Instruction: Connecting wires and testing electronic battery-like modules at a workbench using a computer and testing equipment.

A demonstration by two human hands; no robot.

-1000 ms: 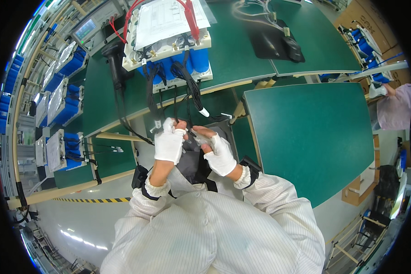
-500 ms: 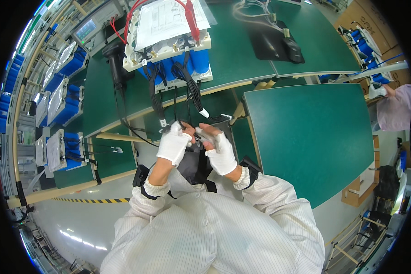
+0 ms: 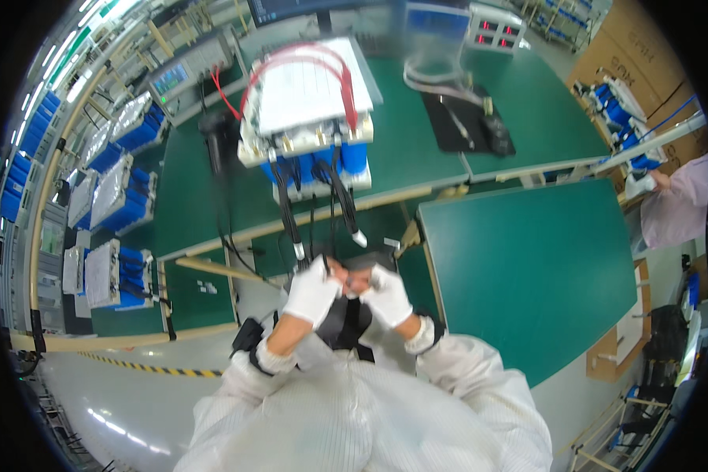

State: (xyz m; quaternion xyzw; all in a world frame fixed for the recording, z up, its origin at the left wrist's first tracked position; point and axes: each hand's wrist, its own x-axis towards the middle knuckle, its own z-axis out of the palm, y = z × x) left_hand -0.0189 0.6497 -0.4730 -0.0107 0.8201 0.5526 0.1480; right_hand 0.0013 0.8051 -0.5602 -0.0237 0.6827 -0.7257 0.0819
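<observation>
Meeting close in front of the chest, the left hand and right hand, both white-gloved, pinch together on a small dark part between their fingertips; what it is stays too small to tell. Beneath them lies a black pad. Black cables hang from a blue battery pack on the far green bench, ending just beyond the fingers. To the right, a green table offers a broad bare top, its near-left edge close to the right wrist.
</observation>
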